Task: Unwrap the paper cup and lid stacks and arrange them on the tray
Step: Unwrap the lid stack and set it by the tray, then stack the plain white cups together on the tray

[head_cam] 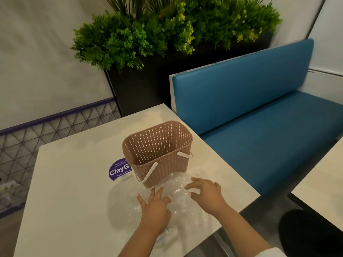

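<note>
Both hands low in view, spread over crumpled clear plastic wrap (178, 199) on the pale surface (74, 191). Left hand (155, 206) laid on the wrap's near-left part, fingers straight and fanned, pointing away toward the basket. Right hand (206, 191) on the wrap's right side, fingers loosely bent and splayed leftward, tips touching the plastic; not clearly pinching anything. Hands apart, with wrinkled wrap between them. Wrap bunched flat, running from the near edge of the surface up to the basket's foot; too shapeless to give a long axis. Contents of the wrap not discernible through the glare.

Just beyond, touching the wrap's far edge: tan perforated basket (157, 154), upright, long axis slanting from near-left to far-right, white handles hanging down its sides, nothing visible inside. Round purple sticker (117, 171) on the surface, partly hidden behind the basket's left corner. Farther out: blue bench (259, 108) to the right, dark planter with green shrubs (167, 34) behind, wire fence (46, 138) at left.
</note>
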A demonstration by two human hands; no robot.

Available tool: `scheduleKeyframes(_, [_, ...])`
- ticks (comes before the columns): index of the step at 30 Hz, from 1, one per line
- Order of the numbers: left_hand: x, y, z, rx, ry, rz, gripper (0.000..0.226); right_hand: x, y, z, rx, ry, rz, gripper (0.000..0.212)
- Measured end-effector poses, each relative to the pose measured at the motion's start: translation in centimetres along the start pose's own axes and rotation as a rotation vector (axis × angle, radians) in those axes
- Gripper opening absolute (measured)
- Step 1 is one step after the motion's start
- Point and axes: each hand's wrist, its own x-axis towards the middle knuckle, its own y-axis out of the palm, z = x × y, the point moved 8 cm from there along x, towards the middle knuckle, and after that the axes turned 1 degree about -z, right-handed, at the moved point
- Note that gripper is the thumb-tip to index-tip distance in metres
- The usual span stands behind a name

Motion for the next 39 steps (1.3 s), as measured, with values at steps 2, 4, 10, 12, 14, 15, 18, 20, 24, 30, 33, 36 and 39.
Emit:
scheduleKeyframes(2, [-0.4,-1.7,-0.5,-0.092,0.011,-0.062,0.040,-0.3,-1.1,0.7,0.040,-0.001,-0.045,0.025])
scheduleKeyframes(4, [-0.8,-3.5,-0.9,-0.174,0.036,-0.145,0.037,-0.7,-2.4,1.4,0.063,-0.011,-0.100,0.025])
scheduleKeyframes(10, [-1.7,-9.2,-2.5,-0.400,0.180,-0.431,0.040,-2.8,-6.7,3.7,0.202,-0.076,-0.266,0.027])
scheduleKeyframes(12, [-1.9,-11.4,-3.6,-0.441,0.225,-0.488,0.041,-3.8,-8.4,4.4,0.223,-0.074,-0.315,0.034])
scheduleKeyframes(14, [-2.2,-13.6,-5.0,-0.462,0.279,-0.538,0.043,-4.8,-10.4,5.0,0.242,-0.084,-0.366,0.040])
scheduleKeyframes(15, [-2.3,-14.7,-5.8,-0.475,0.306,-0.560,0.043,-5.4,-11.4,5.3,0.259,-0.088,-0.392,0.042])
scheduleKeyframes(18, [-3.2,-18.0,-8.4,-0.507,0.391,-0.616,0.045,-7.2,-14.6,5.8,0.306,-0.099,-0.468,0.048])
scheduleKeyframes(20, [-3.9,-19.8,-10.5,-0.511,0.458,-0.653,0.046,-8.7,-16.7,5.9,0.317,-0.104,-0.525,0.051])
scheduleKeyframes(24, [-5.9,-22.5,-15.0,-0.531,0.575,-0.712,0.043,-12.0,-20.9,5.2,0.298,-0.104,-0.655,0.056])
scheduleKeyframes(30, [-9.4,-23.4,-24.2,-0.660,0.793,-0.653,0.042,-18.3,-26.5,2.1,0.262,-0.054,-0.834,0.055])
scheduleKeyframes(33, [-11.1,-22.4,-29.3,-0.701,0.894,-0.590,0.042,-21.9,-28.7,-0.9,0.251,0.009,-0.919,0.054])
scheduleKeyframes(36, [-13.0,-21.2,-34.2,-0.727,0.974,-0.530,0.043,-25.7,-30.6,-4.2,0.248,0.072,-0.986,0.054])
scheduleKeyframes(39, [-14.8,-19.7,-39.2,-0.768,1.039,-0.465,0.045,-29.6,-32.1,-7.4,0.225,0.143,-1.031,0.053])
